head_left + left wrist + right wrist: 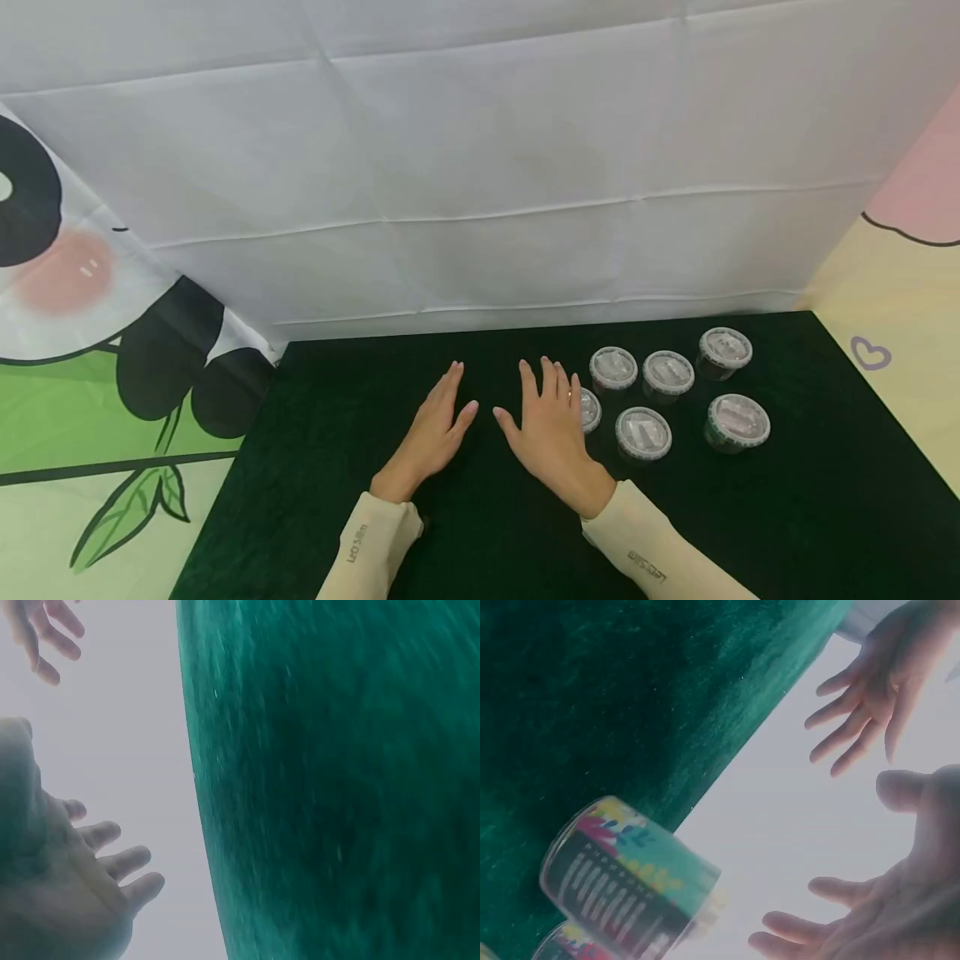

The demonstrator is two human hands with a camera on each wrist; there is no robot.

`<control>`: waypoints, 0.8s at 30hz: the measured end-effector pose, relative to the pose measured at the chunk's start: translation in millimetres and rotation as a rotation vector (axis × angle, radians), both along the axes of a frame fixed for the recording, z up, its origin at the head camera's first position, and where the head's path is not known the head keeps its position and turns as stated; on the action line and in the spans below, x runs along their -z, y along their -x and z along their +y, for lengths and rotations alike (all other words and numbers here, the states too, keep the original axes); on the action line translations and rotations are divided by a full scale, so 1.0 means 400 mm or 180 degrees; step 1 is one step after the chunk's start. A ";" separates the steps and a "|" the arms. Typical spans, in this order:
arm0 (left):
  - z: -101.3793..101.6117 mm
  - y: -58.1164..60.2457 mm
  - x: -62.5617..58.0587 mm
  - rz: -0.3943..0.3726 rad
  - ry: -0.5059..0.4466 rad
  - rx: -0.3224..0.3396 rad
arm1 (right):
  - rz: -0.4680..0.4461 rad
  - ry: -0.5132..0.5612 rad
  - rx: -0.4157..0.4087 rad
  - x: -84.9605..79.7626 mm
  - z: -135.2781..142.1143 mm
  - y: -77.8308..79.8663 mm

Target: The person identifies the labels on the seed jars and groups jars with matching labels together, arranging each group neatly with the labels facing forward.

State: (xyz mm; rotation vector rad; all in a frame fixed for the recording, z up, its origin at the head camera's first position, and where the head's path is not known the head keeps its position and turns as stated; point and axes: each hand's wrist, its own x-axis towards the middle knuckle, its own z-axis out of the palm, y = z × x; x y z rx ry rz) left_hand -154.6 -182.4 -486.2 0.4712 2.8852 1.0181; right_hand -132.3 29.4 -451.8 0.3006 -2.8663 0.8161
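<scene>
My left hand is held over the green cloth with fingers straight and the thumb apart, nothing in it. Beside it, my right hand has its fingers spread and also holds nothing; a ring circles one finger. Closest to the right hand is a small lidded tub, partly hidden behind it. More round tubs with clear lids stand to the right, among them a front one and a back one. In the right wrist view a tub shows a colourful printed label with flowers.
Dark green cloth covers the table. A white sheet hangs behind its back edge. Further tubs stand at the right, one at the back and one nearer. Printed cartoon fabric flanks the left side.
</scene>
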 end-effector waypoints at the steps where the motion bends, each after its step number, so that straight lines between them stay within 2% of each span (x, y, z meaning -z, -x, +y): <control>1: 0.007 -0.001 0.001 -0.0019 -0.0081 0.0036 | 0.0001 0.0042 0.0016 -0.001 0.006 -0.003; 5: 0.038 -0.005 0.000 -0.0134 -0.0304 0.0148 | 0.0052 0.0149 0.0103 0.000 0.033 -0.017; 6: 0.051 -0.009 -0.012 -0.0186 -0.0301 0.0130 | 0.0067 0.0174 0.0124 0.001 0.039 -0.021; 12: 0.100 -0.009 -0.013 -0.0339 -0.0399 0.0184 | 0.0146 0.0343 0.0232 0.007 0.070 -0.039; 15: 0.120 -0.008 -0.016 -0.0431 -0.0539 0.0229 | 0.0132 0.0457 0.0263 0.010 0.082 -0.046; 24: 0.166 0.003 -0.010 -0.0482 -0.1018 0.0560 | 0.0013 0.0717 0.0313 0.014 0.100 -0.068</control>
